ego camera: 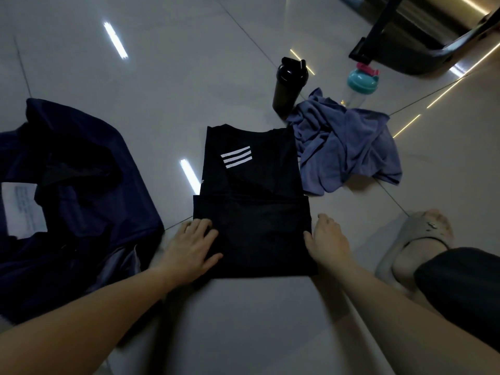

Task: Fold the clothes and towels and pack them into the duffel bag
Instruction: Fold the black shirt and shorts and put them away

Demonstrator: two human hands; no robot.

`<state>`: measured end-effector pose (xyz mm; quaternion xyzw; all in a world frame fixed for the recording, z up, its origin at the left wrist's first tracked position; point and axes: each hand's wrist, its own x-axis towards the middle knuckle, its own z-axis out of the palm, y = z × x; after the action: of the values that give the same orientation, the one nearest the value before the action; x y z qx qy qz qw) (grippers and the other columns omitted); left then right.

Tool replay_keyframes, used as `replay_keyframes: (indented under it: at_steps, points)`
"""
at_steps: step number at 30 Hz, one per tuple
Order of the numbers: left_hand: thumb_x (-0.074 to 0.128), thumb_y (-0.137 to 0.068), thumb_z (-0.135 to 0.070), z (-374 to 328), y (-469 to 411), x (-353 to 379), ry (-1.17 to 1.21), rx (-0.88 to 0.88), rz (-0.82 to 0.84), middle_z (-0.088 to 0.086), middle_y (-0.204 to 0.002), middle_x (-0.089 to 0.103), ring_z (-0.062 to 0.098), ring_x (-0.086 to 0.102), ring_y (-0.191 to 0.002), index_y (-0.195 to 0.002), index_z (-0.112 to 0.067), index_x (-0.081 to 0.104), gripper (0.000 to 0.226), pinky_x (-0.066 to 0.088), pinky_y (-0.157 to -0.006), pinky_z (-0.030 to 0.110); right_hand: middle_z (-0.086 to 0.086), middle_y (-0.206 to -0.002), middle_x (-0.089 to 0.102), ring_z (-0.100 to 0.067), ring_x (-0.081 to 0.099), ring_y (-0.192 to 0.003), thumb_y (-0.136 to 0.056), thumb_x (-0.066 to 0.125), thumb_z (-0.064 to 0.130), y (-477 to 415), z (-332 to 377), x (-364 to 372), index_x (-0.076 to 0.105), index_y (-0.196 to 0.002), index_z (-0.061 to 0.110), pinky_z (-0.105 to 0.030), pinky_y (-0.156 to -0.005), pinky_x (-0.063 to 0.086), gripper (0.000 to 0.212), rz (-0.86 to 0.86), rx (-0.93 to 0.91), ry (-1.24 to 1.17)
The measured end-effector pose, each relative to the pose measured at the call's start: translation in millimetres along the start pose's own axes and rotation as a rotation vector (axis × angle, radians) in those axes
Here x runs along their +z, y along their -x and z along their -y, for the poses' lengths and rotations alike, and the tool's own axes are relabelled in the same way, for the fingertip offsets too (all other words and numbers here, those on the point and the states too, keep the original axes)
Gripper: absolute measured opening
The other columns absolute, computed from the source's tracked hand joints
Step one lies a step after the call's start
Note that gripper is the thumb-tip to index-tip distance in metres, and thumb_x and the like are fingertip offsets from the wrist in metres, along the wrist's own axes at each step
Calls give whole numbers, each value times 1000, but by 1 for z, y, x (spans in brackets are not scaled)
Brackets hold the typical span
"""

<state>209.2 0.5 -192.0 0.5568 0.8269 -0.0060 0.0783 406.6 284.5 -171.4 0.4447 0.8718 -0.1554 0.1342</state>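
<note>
The bag [81,185] lies open on the floor [176,90] at far left, dark cloth and a white sheet showing inside. Just right of it, the left hand [190,246] presses flat on the shirt [251,212], fingers spread, closed on nothing. The shirt sits in the middle, sides folded in, 3 white stripes near the collar, and its bottom part already doubled up over the body. The right hand [327,239] rests open against the shirt's right edge, gripping nothing.

The step in hand looks like squaring this fold. To do it well, both palms should smooth outward from the centre, line the side edges up, then take the near corners and bring them to the collar in 1 even motion.

The towel [349,147] lies crumpled just right of the collar, touching the shirt, still unfolded, with 2 bottles [290,85] behind it.
</note>
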Motion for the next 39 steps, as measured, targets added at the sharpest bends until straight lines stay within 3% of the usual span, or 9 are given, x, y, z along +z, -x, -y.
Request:
replay_keyframes:
  at_steps: [5, 9, 12, 18, 22, 24, 32, 36, 39]
  points:
    - [52, -81, -76, -13, 26, -9, 53, 43, 216, 1, -128, 45, 20, 46, -115, -144, -23, 40, 83, 42, -101, 34, -11, -85, 52, -30, 58, -80, -88, 72, 42, 21, -6, 5, 48, -98, 4, -33, -63, 42, 46, 325, 342, -369]
    - [59, -93, -38, -17, 29, -20, -10, 70, 267, 3, -130, 46, 20, 47, -115, -140, -19, 42, 53, 44, -97, 31, -24, -96, 63, -35, 63, -73, -92, 70, 18, 42, 1, 4, 56, -107, -7, -40, -60, 53, 32, 475, 419, -657]
    - [54, -96, -16, -21, 27, -26, -127, 81, 324, 7, -127, 51, 24, 52, -112, -135, -16, 45, 39, 47, -93, 34, -23, -82, 62, -31, 60, -57, -96, 62, 9, 50, 0, -11, 54, -105, -7, -41, -56, 54, 20, 591, 477, -893]
    - [53, -88, -16, -20, 18, -58, -75, 99, 409, 1, -115, 59, 21, 56, -108, -118, -20, 66, 33, 49, -89, 32, -13, -61, 63, -22, 63, -53, -92, 69, 2, 70, -5, -38, 59, -95, 0, -37, -63, 59, 10, 534, 402, -798]
    - [63, -81, -19, -21, 11, -88, 92, 66, 608, -2, -99, 66, 19, 62, -90, -92, -26, 64, 13, 53, -76, 31, -16, -76, 69, -23, 66, -60, -90, 67, -5, 82, -8, -58, 46, -121, 16, -37, -60, 58, 43, 550, 293, -834]
    - [67, -79, -14, -21, 8, -100, 247, -14, 722, 2, -92, 70, 17, 63, -79, -85, -22, 61, 12, 51, -66, 26, -13, -75, 68, -21, 65, -61, -92, 64, -4, 84, -10, -76, 55, -126, 8, -36, -62, 56, 38, 637, 245, -811]
    - [58, -87, 9, 4, 16, -137, 775, -280, 1035, 9, -87, 75, 18, 73, -79, -98, -7, 74, 26, 58, -75, 33, -11, -72, 64, -13, 54, -53, -94, 61, -3, 88, 3, -142, 60, -129, 9, -23, -47, 45, 37, 867, 82, -845]
    - [49, -88, 16, 24, 10, -152, 945, -347, 992, 11, -76, 72, 20, 72, -67, -98, -4, 72, 32, 57, -59, 30, -7, -70, 64, -11, 53, -53, -95, 59, -1, 74, 11, -153, 64, -126, 17, -21, -44, 40, 36, 802, 58, -947]
    - [48, -87, 15, 39, 2, -157, 1025, -422, 865, 13, -73, 68, 20, 69, -64, -83, -5, 70, 30, 57, -60, 32, -5, -68, 64, -12, 53, -55, -94, 61, 11, 58, 21, -147, 68, -111, 7, -20, -45, 43, 19, 744, 119, -976]
